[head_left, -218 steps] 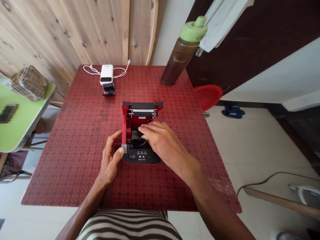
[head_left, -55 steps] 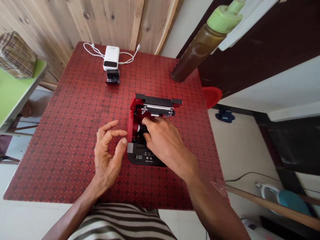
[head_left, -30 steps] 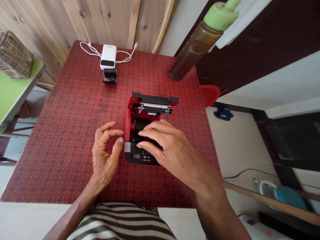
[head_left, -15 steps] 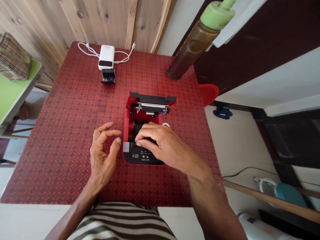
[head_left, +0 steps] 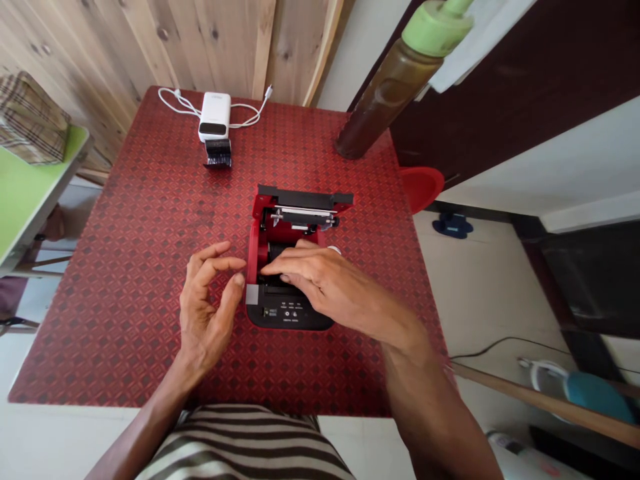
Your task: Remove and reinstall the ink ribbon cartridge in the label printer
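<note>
A red and black label printer (head_left: 290,319) stands on the table with its lid (head_left: 305,197) tilted up. Inside its bay lies a dark roll (head_left: 277,252), partly covered by my hand. My right hand (head_left: 325,277) reaches over the bay from the right, fingers stretched into it near the left inner wall and the thumb slightly apart; the fingertips' exact contact is hard to see. My left hand (head_left: 210,300) hovers just left of the printer, palm inward, fingers curved and apart, holding nothing.
At the table's (head_left: 150,267) far side are a white power bank (head_left: 215,113) with a white cable and a crumpled black piece (head_left: 219,153). A tall brown bottle (head_left: 385,90) with a green cap stands at back right. A red stool (head_left: 423,187) is beyond the right edge.
My right hand's index finger has stretched leftward, deeper into the bay, and the thumb has lifted from the front edge. My left hand has hardly moved. The view has shifted slightly.
</note>
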Available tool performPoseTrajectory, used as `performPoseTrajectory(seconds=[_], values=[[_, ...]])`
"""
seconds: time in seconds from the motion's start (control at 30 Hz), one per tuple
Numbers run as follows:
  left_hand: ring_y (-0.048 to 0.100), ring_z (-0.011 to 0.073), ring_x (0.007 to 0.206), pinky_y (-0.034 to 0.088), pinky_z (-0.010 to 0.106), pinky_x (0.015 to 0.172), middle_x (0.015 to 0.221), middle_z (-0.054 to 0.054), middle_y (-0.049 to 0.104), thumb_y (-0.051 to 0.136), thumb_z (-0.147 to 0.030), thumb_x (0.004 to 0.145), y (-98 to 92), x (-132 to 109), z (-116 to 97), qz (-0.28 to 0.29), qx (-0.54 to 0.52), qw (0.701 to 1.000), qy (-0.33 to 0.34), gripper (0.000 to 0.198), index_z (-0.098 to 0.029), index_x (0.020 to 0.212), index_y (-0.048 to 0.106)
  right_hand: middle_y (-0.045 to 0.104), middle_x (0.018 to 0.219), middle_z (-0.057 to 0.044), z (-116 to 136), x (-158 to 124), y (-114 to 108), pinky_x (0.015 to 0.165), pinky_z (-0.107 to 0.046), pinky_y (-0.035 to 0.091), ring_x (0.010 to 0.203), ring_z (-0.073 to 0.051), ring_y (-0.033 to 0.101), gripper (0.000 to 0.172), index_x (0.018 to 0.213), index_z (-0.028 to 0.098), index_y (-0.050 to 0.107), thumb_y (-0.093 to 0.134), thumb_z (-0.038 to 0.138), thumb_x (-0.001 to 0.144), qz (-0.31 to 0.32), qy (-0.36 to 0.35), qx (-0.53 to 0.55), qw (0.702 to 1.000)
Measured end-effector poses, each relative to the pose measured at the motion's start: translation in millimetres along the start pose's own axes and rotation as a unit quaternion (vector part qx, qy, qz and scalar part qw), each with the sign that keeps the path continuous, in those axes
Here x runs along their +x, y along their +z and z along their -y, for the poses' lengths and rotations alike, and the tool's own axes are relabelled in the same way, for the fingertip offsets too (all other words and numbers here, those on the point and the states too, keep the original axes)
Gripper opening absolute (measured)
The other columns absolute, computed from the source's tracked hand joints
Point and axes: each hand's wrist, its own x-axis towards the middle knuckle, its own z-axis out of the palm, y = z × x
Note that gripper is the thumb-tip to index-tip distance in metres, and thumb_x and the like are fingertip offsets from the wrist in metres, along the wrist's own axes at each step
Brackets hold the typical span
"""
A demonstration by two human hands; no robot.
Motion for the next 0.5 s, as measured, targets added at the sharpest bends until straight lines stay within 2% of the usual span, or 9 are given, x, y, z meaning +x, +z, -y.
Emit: performPoseTrajectory(seconds=[0.1, 0.27, 0.37, 0.5], values=[[0.070, 0.0292, 0.141, 0.052, 0.055, 0.123, 0.144, 0.008, 0.076, 0.074, -0.028, 0.106, 1.0, -1.2, 1.5, 0.002, -0.007, 1.000, -0.004, 0.010, -0.030, 0.113, 0.082, 0.090, 0.120, -0.004, -3.6, 2.7, -4.2, 0.102, -0.038, 0.059, 0.109, -0.021, 0.080, 0.042, 0.124, 0.024, 0.088, 0.058, -0.001, 0.108, 0.026, -0.007, -0.016, 1.000], [0.070, 0.0295, 0.141, 0.052, 0.055, 0.123, 0.142, 0.007, 0.077, 0.074, -0.027, 0.106, 1.2, -0.4, 0.6, 0.000, 0.001, 1.000, -0.005, 0.011, -0.030, 0.113, 0.082, 0.087, 0.127, -0.006, -3.3, 13.8, -11.1, 0.113, -0.038, 0.056, 0.123, -0.023, 0.078, 0.040, 0.123, 0.023, 0.084, 0.063, -0.006, 0.103, 0.056, 0.004, -0.031, 0.998], [0.069, 0.0299, 0.141, 0.051, 0.056, 0.124, 0.143, 0.007, 0.077, 0.075, -0.028, 0.106, 0.6, 0.8, 0.8, -0.002, 0.002, 1.000, -0.008, 0.010, -0.030, 0.113, 0.082, 0.084, 0.111, -0.007, -3.2, 18.2, -11.3, 0.102, -0.034, 0.057, 0.108, -0.022, 0.079, 0.031, 0.105, 0.019, 0.082, 0.064, -0.006, 0.102, 0.078, 0.014, -0.062, 0.995], [0.069, 0.0301, 0.141, 0.051, 0.055, 0.124, 0.142, 0.008, 0.077, 0.075, -0.029, 0.106, 0.9, 0.6, 3.6, -0.003, 0.005, 1.000, -0.010, 0.010, -0.030, 0.113, 0.082, 0.079, 0.101, -0.005, -5.8, 20.3, -6.4, 0.089, -0.032, 0.054, 0.095, -0.019, 0.073, 0.034, 0.093, 0.019, 0.080, 0.060, -0.007, 0.103, 0.060, 0.004, -0.091, 0.994]])
